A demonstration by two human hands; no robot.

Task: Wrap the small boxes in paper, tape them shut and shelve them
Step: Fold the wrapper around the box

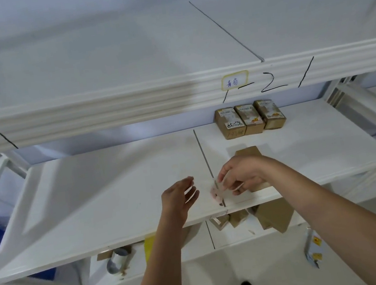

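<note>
Three small boxes wrapped in brown paper (249, 119) stand in a row at the back of the white shelf (106, 190). A sheet of brown paper (249, 153) lies on the shelf under my right hand (242, 174). My right hand pinches a small pinkish-white piece, possibly tape (217, 192), near the shelf's front edge by a black drawn line. My left hand (180, 199) hovers just left of it, fingers apart and holding nothing. What is under my right palm is hidden.
An upper shelf beam (105, 110) with a label and handwritten marks crosses above. The lower shelf holds a tape roll (117, 259), brown paper pieces (274, 217) and a small box (219, 221). A printed carton (314, 249) lies on the floor; a blue bin (3, 265) is at left.
</note>
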